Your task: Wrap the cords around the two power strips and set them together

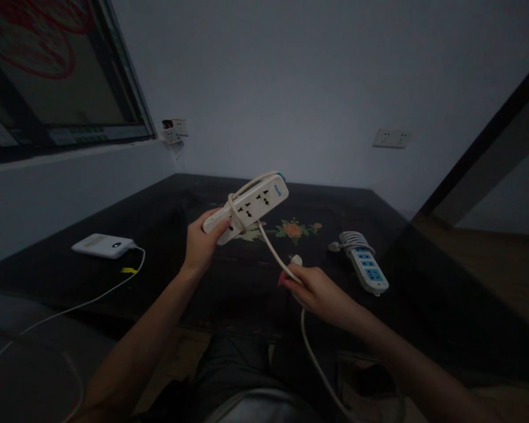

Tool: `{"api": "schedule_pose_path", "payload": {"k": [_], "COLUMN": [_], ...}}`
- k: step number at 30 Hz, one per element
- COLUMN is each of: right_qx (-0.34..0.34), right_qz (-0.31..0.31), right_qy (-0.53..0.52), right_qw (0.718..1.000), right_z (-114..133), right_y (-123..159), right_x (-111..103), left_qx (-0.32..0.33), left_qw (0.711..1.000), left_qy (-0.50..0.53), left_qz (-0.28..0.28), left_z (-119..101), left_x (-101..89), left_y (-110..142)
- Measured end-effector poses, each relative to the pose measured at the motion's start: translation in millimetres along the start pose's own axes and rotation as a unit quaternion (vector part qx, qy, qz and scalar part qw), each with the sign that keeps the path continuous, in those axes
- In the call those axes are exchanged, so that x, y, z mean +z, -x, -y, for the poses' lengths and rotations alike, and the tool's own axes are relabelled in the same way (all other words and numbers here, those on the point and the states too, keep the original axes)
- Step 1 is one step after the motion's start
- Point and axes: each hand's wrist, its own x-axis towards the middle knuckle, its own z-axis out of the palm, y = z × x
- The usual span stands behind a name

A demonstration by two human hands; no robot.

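Observation:
My left hand (201, 244) grips the near end of a white power strip (251, 207), held tilted above the dark table (229, 276). Its white cable (273, 249) loops once around the strip's body and runs down to my right hand (318, 292), which is closed around the cable close to the plug; the rest of the cable drops toward my lap. A second white power strip with blue sockets (367, 267), its cord coiled around it, lies on the table to the right of my right hand.
A white power bank (103, 245) with a white cord lies on the table at the left. Wall sockets (391, 138) sit on the far wall, and another socket (174, 130) in the corner. A window is at upper left.

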Motion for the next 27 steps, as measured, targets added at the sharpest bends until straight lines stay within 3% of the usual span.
{"api": "schedule_pose_path", "payload": {"k": [4, 9, 15, 21, 24, 27], "right_qx": [-0.008, -0.044, -0.078, -0.166, -0.172, -0.176], "right_qz": [0.046, 0.078, 0.044, -0.121, -0.163, -0.184], "right_qy": [0.001, 0.009, 0.100, 0.265, 0.289, 0.263], "right_qw": [0.999, 0.996, 0.991, 0.942, 0.927, 0.931], "right_z": [20.6, 36.1, 45.6, 45.0, 44.5, 42.9], "right_y": [10.1, 11.0, 7.8, -1.7, -9.2, -21.0], "right_x": [4.6, 2.5, -26.4, -75.4, -85.0, -87.6], "left_qx": [0.034, 0.127, 0.204, 0.168, 0.123, 0.046], "left_qw": [0.995, 0.969, 0.926, 0.894, 0.896, 0.897], "left_qy": [-0.089, -0.210, -0.304, -0.355, -0.323, -0.251], "left_qz": [0.007, 0.037, 0.090, 0.215, 0.279, 0.361], "left_z": [-14.5, -44.4, -66.2, -74.8, -75.4, -75.5], "left_x": [-3.0, -0.2, -0.8, -7.3, -13.6, -19.8], "left_y": [7.7, 19.0, 19.6, 8.8, 5.4, 3.1]}}
